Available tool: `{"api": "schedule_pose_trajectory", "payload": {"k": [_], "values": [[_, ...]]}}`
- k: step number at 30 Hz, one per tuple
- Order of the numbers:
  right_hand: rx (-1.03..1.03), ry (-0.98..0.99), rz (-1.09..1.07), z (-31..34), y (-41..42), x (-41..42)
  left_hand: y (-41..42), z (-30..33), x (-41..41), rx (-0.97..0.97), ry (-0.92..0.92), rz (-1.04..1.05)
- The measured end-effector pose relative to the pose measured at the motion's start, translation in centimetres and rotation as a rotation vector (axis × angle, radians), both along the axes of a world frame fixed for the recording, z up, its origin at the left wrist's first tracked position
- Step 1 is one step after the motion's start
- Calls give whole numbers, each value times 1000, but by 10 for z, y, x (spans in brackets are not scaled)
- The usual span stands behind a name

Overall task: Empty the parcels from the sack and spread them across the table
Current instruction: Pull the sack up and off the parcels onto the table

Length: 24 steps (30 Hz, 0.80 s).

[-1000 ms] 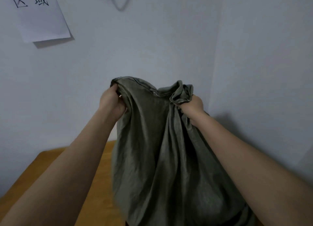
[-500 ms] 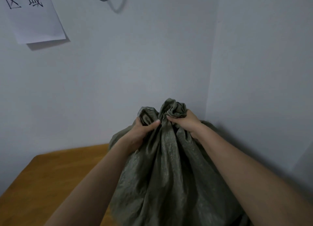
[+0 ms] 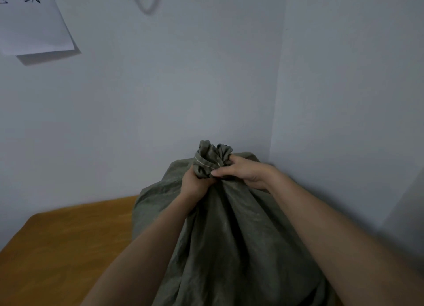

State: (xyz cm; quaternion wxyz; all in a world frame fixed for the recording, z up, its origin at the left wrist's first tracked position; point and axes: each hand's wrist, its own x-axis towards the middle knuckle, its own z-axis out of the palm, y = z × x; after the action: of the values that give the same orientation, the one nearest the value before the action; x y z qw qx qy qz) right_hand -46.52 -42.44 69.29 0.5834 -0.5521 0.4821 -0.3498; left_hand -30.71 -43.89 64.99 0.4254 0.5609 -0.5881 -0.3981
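Sack lowered from raised hold onto table; mouth gathered tighter. Left hand and right hand brought together, clamped on bunched neck. Parcels unseen; emptying judged not begun.

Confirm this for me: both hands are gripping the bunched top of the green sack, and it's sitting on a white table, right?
Not quite. The head view shows both the left hand and right hand gripping the green sack at its bunched top, but the table is brown wood, not white.
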Motion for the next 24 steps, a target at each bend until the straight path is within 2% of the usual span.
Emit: {"api": "schedule_pose_trajectory", "payload": {"k": [2, 4, 8, 10, 17, 19, 22, 24], "values": [[-26, 10, -17, -7, 0, -9, 1, 0, 1, 47, 28, 54], [-48, 137, -55, -13, -1, -20, 1, 1, 2, 86, 63, 109], [-53, 744, -65, -22, 0, -37, 2, 0, 5, 148, 179, 151], [-12, 901, -46, -34, 2, -42, 3, -1, 8, 191, 208, 141], [-14, 643, -208, -77, 9, -37, 9, -4, 20, 237, 250, 88], [-28, 638, -228, -77, 7, -35, 12, -3, 22, 233, 265, 70], [-109, 752, -229, -61, 4, -33, 15, 4, 21, 205, 293, 41], [-221, 766, -333, -40, 1, -28, 15, 15, 22, 167, 312, 52]]}}
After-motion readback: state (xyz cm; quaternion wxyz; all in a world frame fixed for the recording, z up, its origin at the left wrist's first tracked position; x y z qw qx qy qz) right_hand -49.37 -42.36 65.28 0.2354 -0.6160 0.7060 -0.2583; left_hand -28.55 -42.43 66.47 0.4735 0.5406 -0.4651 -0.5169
